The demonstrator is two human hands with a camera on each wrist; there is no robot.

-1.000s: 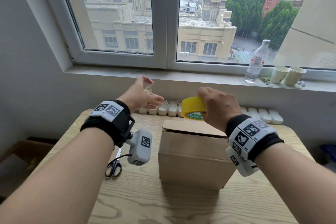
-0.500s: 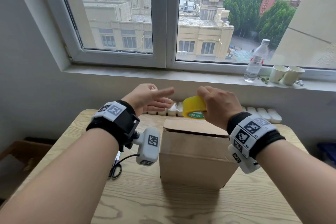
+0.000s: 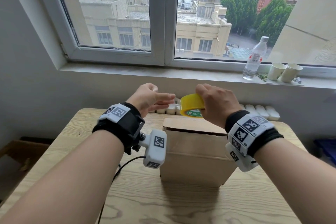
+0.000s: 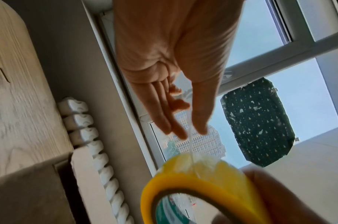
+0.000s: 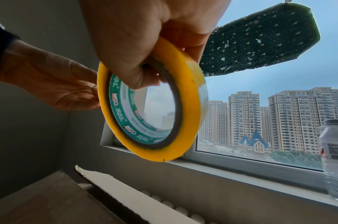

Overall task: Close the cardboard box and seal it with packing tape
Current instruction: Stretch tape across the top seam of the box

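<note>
A brown cardboard box (image 3: 196,152) stands mid-table, its top flaps (image 3: 192,125) folded down with a dark gap under the front edge. Above its far side my right hand (image 3: 216,103) grips a yellow roll of packing tape (image 3: 191,104), thumb through the core (image 5: 145,75). My left hand (image 3: 152,98) reaches to the roll from the left with most fingers (image 4: 160,115) straight. A thin clear strip of tape (image 4: 191,145) runs from the roll (image 4: 202,178) up between the thumb and fingers, which pinch its loose end.
The wooden table (image 3: 181,205) stands against the wall under a window. On the sill at right are a water bottle (image 3: 254,58) and two paper cups (image 3: 284,72). A white radiator (image 3: 261,112) runs behind the table. Flat cardboard (image 3: 11,160) lies on the floor at left.
My left hand has come down and to the right from its raised spot until its fingers reach the roll. The right hand with the roll has stayed almost still.
</note>
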